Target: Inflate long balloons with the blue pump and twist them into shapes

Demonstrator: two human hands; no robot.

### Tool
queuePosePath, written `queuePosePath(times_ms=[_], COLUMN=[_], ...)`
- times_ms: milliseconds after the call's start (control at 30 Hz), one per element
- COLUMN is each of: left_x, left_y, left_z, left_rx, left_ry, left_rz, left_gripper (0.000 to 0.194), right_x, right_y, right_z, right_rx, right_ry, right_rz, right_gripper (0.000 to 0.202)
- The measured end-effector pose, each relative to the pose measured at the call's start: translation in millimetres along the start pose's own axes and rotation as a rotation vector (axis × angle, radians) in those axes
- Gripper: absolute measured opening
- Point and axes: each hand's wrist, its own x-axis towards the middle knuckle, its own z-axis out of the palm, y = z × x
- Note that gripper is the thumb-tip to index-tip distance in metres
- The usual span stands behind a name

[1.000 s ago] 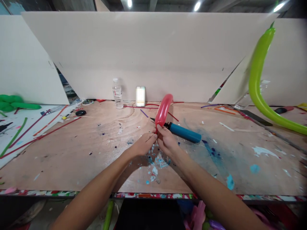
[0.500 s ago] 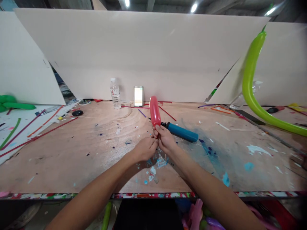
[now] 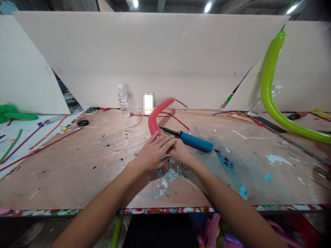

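Observation:
A partly inflated red balloon (image 3: 153, 120) rises from between my hands and curves to the right, ending in a thin uninflated tip. My left hand (image 3: 153, 151) is closed around its lower end, fingers reaching across toward the other hand. My right hand (image 3: 179, 151) is closed against the left one, at the balloon's base; the knot or mouth of the balloon is hidden by the fingers. Just beyond my right hand lies a blue hand pump (image 3: 197, 142) with a black nozzle pointing left.
A water bottle (image 3: 123, 101) and a bright phone-like screen (image 3: 148, 104) stand by the white board (image 3: 160, 51). A long green balloon (image 3: 269, 82) curves at the right. Uninflated balloons (image 3: 55, 141) lie at the left; blue paint scraps dot the table.
The red balloon has swung from nearly upright to a curve leaning left then right, its thin tip now showing. My left hand has turned over, its back and fingers now across the balloon's base.

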Motion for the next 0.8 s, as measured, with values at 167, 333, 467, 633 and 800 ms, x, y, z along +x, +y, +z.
queuePosePath(times_ms=[167,333,467,633,800], left_x=[6.6,35.1,70.3,92.4,97.9], left_y=[-16.3,-34.2,-38.5,-39.4,-59.2], left_z=[4.5,-21.1,-72.6,-127.8,-146.9], left_rx=[0.147,0.223,0.213,-0.255,-0.778], left_ry=[-0.111,-0.176,-0.264,-0.493,-0.469], left_rz=[-0.086,0.065,0.022,-0.089,-0.336], left_gripper=[0.032,0.032,0.03,0.029,0.02], right_x=[-1.2,15.9,41.0,61.1,73.3], right_y=[-15.9,-28.0,-53.6,-80.5,-79.5], right_z=[-15.5,-46.2,-79.9,-100.6,-96.3], right_rx=[-0.278,-0.488,-0.596,-0.458,-0.498], right_ry=[-0.119,-0.163,-0.148,-0.233,-0.158], right_rz=[-0.109,-0.228,-0.343,-0.528,-0.634], right_gripper=[0.022,0.022,0.025,0.025,0.025])
